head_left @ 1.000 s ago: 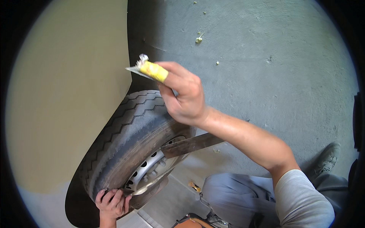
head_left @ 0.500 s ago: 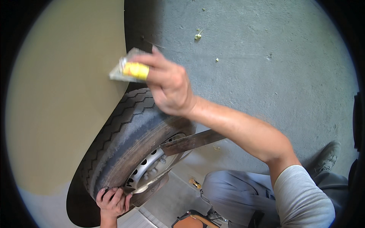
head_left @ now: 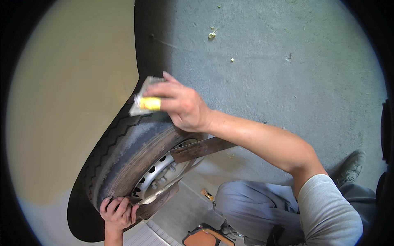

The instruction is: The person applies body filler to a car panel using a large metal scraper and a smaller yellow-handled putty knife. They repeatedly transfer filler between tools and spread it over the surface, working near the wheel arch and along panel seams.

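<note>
In my right hand is a flat greyish scraper-like piece with a bright yellow part by the fingers; motion blurs it, so its exact kind is unclear. That hand is above the upper part of a tyre, close to the curved edge of a beige panel. Lower left, my left hand has its fingers bent and closed against the tyre's lower edge. The zigzag-treaded tyre sits around a silver wheel rim, partly under the panel.
A dark flat bar runs from the rim beneath my right forearm. On the floor below are a small orange-yellow item and an orange-topped object. My bent knee is close by. Bits of debris dot the grey concrete.
My right hand has come down with the flat piece, from the panel's face to the panel edge over the tyre. The left hand keeps its place at the tyre. The view has shifted slightly.
</note>
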Demonstrator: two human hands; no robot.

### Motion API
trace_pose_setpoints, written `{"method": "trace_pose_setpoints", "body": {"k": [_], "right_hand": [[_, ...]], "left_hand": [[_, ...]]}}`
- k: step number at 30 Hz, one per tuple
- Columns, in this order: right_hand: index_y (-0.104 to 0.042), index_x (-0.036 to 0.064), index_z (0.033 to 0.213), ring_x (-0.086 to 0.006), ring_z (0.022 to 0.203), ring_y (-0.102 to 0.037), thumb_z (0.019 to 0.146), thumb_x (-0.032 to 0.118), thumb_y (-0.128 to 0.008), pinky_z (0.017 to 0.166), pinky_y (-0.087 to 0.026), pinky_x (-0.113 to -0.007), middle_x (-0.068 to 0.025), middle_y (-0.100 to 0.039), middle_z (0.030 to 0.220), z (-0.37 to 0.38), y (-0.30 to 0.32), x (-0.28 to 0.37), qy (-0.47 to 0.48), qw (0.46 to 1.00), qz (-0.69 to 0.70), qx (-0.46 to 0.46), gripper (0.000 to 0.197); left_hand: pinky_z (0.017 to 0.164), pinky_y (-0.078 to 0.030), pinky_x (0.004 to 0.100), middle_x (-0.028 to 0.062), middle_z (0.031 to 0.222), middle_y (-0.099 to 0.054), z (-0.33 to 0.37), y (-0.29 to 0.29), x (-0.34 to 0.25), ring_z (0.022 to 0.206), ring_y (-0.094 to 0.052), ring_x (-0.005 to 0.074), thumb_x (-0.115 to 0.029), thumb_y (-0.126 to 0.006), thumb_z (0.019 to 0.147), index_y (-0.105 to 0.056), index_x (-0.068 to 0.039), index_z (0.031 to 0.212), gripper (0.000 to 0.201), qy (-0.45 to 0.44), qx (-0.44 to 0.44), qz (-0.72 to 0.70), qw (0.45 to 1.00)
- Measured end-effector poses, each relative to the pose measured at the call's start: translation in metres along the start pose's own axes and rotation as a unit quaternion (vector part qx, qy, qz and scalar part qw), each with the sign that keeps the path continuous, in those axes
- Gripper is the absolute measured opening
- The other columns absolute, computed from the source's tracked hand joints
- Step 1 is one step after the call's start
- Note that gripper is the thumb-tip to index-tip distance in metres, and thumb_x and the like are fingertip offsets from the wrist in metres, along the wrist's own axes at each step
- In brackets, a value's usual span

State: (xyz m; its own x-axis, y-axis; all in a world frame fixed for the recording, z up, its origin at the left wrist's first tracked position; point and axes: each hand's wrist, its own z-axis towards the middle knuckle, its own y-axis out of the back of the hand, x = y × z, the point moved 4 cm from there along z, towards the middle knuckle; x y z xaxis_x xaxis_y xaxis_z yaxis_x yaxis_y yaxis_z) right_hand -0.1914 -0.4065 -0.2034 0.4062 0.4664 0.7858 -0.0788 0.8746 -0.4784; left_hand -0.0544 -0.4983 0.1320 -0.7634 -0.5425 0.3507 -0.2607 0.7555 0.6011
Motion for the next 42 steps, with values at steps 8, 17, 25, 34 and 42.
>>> {"method": "trace_pose_setpoints", "body": {"k": [8, 17, 25, 34, 42], "right_hand": [[-0.068, 0.0046, 0.095, -0.0324, 0.077, -0.071, 0.083, 0.003, -0.063, 0.070, -0.056, -0.044, -0.0097, -0.071, 0.081, 0.001, 0.019, -0.010, -0.029, 0.984, -0.169, 0.039, 0.012], [-0.061, 0.0066, 0.078, -0.0257, 0.069, -0.069, 0.078, 0.004, -0.069, 0.057, -0.051, -0.036, -0.0063, -0.069, 0.077, 0.028, 0.029, 0.060, 0.068, 0.989, -0.132, 0.014, 0.009], [-0.072, 0.0084, 0.111, -0.0292, 0.087, -0.073, 0.086, 0.010, -0.065, 0.071, -0.057, -0.045, -0.0089, -0.074, 0.094, 0.041, 0.054, 0.126, 0.034, 0.933, -0.218, 0.284, 0.027], [-0.068, 0.0078, 0.119, -0.0399, 0.083, -0.067, 0.097, 0.012, -0.063, 0.074, -0.054, -0.047, -0.0185, -0.071, 0.095, 0.142, 0.086, 0.262, -0.169, 0.777, -0.417, 0.439, 0.023], [-0.063, 0.0051, 0.139, -0.0118, 0.083, -0.065, 0.098, 0.019, -0.069, 0.074, -0.054, -0.031, -0.0080, -0.074, 0.097, 0.200, 0.170, 0.426, -0.226, 0.811, -0.525, 0.129, 0.043]], "left_hand": [[0.103, -0.039, 0.0453, -0.0014, 0.107, -0.067, 0.000, 0.000, 0.000, 0.102, -0.060, 0.0199, -0.030, -0.079, 0.078, -0.072, -0.010, 0.073, 0.022, 0.001, -0.010, -0.001, 1.000], [0.106, -0.040, 0.0505, 0.0027, 0.111, -0.067, 0.001, -0.002, -0.001, 0.109, -0.058, 0.0258, -0.024, -0.081, 0.072, -0.072, -0.008, 0.074, 0.019, -0.002, -0.013, -0.018, 1.000], [0.107, -0.044, 0.0434, 0.0008, 0.105, -0.069, 0.009, 0.006, 0.001, 0.108, -0.062, 0.0214, -0.023, -0.078, 0.075, -0.072, -0.007, 0.070, 0.018, 0.027, -0.047, -0.102, 0.993], [0.107, -0.046, 0.0403, 0.0048, 0.091, -0.070, -0.011, 0.003, 0.018, 0.110, -0.061, 0.0266, -0.021, -0.078, 0.078, -0.075, -0.003, 0.074, 0.018, 0.008, -0.185, -0.249, 0.951], [0.079, -0.051, 0.0383, 0.0129, 0.076, -0.068, -0.028, -0.046, 0.010, 0.085, -0.067, 0.0242, -0.016, -0.076, 0.085, -0.074, -0.001, 0.077, 0.018, 0.068, -0.379, -0.416, 0.824]]}}
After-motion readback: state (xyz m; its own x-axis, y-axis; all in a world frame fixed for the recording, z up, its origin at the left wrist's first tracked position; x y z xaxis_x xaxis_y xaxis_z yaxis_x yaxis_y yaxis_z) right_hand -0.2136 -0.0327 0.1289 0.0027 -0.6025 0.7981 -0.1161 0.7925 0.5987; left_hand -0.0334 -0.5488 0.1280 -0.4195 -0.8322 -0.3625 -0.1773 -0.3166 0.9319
